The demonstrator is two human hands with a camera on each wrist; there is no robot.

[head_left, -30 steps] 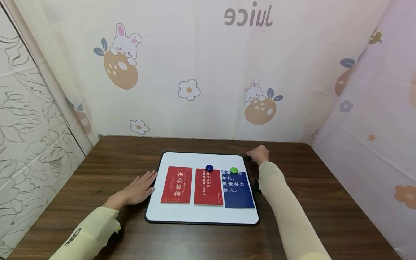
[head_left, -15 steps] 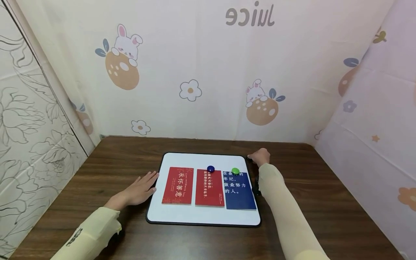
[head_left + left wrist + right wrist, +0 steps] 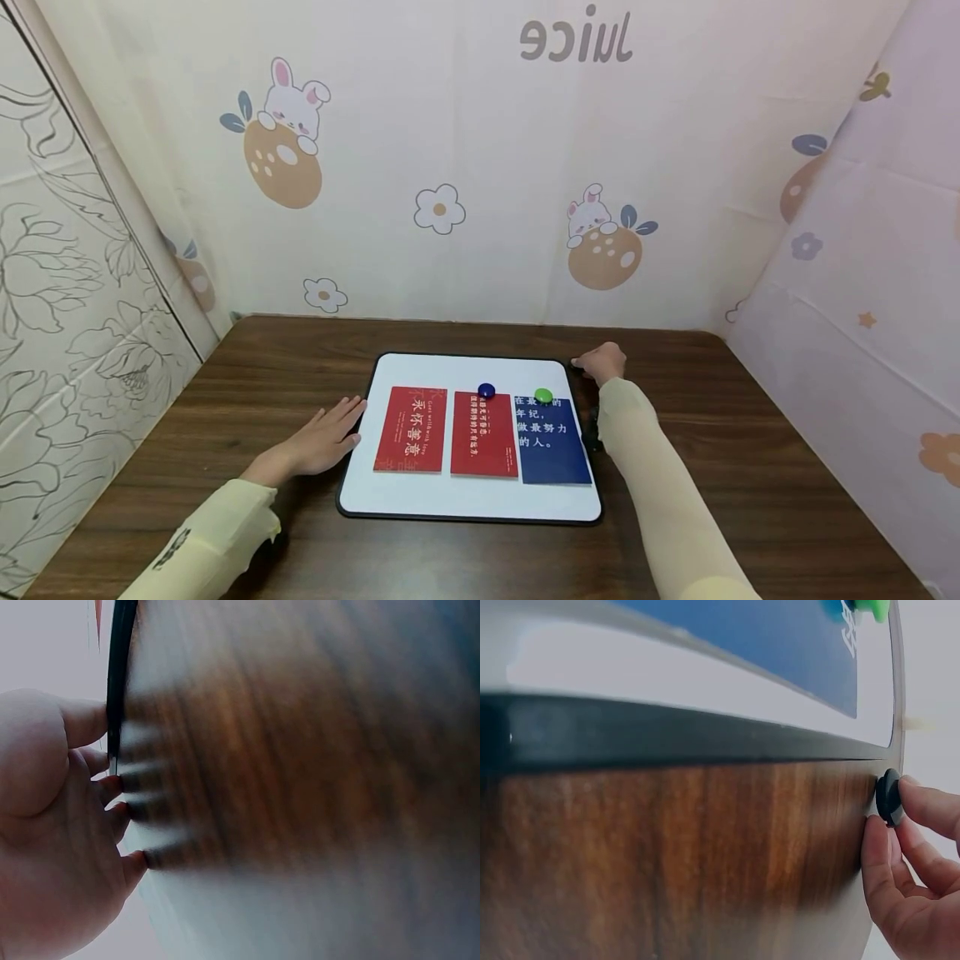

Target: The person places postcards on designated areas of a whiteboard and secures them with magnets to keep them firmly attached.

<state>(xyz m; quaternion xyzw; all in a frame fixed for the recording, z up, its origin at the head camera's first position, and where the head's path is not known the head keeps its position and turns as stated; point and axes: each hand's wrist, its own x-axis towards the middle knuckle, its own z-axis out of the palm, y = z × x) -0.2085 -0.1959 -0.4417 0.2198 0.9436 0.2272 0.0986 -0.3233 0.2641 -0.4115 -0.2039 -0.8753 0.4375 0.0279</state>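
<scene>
A whiteboard (image 3: 465, 502) with a black frame lies on the table. Three cards rest on it: a red card (image 3: 397, 450), a second red card (image 3: 480, 458) and a blue card (image 3: 558, 467). A dark blue round magnet (image 3: 487, 390) sits at the middle card's top edge, a green round magnet (image 3: 543, 395) at the blue card's. Beyond the board's far right corner, my right hand (image 3: 602, 363) pinches a black round magnet (image 3: 889, 797) between thumb and fingers, close over the tabletop. My left hand (image 3: 322, 437) rests with relaxed fingers against the board's left edge.
The brown wooden table (image 3: 300, 550) reaches back to a patterned curtain (image 3: 480, 125). More cloth hangs at the right, and a flower-patterned panel (image 3: 60, 317) stands at the left. Some dark object (image 3: 592, 429) shows by the right wrist, beside the board's right edge.
The head view has shifted slightly. My right hand's fingers cover more of the black magnet than a second ago. The left hand, board, cards and two coloured magnets keep their places.
</scene>
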